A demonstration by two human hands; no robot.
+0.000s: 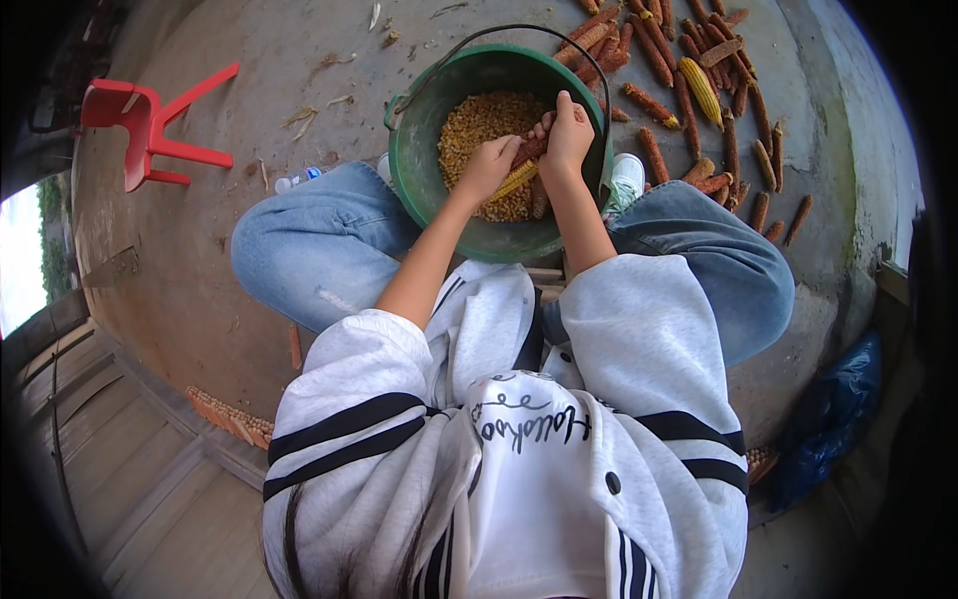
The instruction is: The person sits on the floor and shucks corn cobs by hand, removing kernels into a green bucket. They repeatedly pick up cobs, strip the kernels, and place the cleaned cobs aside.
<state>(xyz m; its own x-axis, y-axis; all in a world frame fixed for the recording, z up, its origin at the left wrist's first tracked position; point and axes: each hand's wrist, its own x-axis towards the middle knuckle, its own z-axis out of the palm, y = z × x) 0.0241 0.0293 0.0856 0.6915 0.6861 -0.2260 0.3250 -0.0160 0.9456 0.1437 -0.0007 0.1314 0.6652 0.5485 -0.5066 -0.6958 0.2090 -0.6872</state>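
Observation:
A green plastic bucket stands before me between my knees, with loose corn kernels in it. Over its mouth, my left hand grips a corn ear with rows of yellow kernels. My right hand is closed around a reddish bare corn cob, which lies against the ear. Fingers cover the ends, so whether ear and cob are separate pieces is unclear. Both hands touch at this spot. Another cob lies on the kernels below my right wrist.
Several bare cobs are scattered on the concrete floor at the upper right, with one yellow corn ear among them. The bucket's wire handle arcs over its far rim. A red plastic chair and a plastic bottle are at left.

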